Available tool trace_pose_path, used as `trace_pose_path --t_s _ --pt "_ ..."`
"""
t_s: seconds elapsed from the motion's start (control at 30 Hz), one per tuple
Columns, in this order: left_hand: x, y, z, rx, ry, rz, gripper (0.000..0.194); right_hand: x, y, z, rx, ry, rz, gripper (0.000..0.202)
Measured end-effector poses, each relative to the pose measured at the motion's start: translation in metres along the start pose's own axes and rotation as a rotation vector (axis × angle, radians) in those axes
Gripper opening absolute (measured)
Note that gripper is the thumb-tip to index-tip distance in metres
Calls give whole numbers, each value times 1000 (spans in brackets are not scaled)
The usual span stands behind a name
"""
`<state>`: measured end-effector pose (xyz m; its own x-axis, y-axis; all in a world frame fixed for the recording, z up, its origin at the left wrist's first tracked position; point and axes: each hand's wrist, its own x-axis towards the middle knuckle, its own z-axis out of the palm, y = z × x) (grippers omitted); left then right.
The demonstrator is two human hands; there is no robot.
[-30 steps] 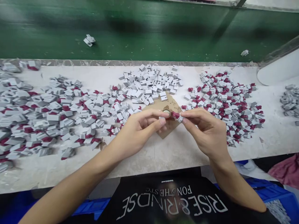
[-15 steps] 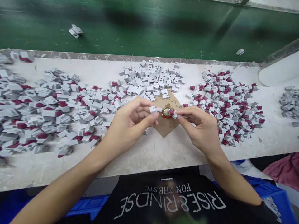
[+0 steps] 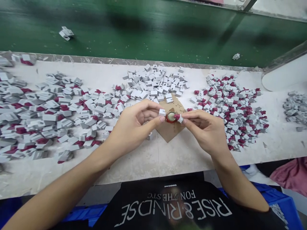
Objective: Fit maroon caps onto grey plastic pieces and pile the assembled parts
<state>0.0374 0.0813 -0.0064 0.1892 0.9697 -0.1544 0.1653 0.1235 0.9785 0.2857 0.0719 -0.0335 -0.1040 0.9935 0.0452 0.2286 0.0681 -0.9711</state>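
Observation:
Between the thumb and fingers of my left hand (image 3: 135, 127) is a small grey plastic block (image 3: 162, 112) with a hole in its end. My right hand (image 3: 206, 131) pinches a small maroon-and-grey plastic piece (image 3: 178, 118), its maroon end over the right rim of a red bottle cap (image 3: 170, 120). The cap lies open side up, and its pale inside shows. It rests on a brown cardboard square (image 3: 168, 135) with dark wet-looking spots. The grey block is at the cap's upper left edge; I cannot tell whether it touches.
Loose grey blocks (image 3: 155, 80) are heaped behind the cardboard. Grey and maroon pieces (image 3: 48, 118) spread across the left, with another pile (image 3: 235, 108) on the right. Grey parts (image 3: 296, 107) lie at the far right. Behind the table runs a green surface (image 3: 144, 32) with a few stray pieces.
My left hand has brought the grey block rightward, closer to the cap. My right hand still holds its piece at the cap's rim. The view has shifted slightly.

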Motion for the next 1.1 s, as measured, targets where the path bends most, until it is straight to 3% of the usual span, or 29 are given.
trace_pose_path --t_s 0.17,0.43,0.73,1.1 --pt "11 12 6 -59 -42 -48 16 12 -6 -10 261 25 125 13" --pt "30 26 22 -219 -91 -58 14 25 -19 -12 446 16 205 23" --pt "33 19 23 -198 -133 -60 12 25 -15 -11 410 56 199 19" --pt "37 19 22 -114 -157 43 3 31 -14 -10 317 -1 155 19"
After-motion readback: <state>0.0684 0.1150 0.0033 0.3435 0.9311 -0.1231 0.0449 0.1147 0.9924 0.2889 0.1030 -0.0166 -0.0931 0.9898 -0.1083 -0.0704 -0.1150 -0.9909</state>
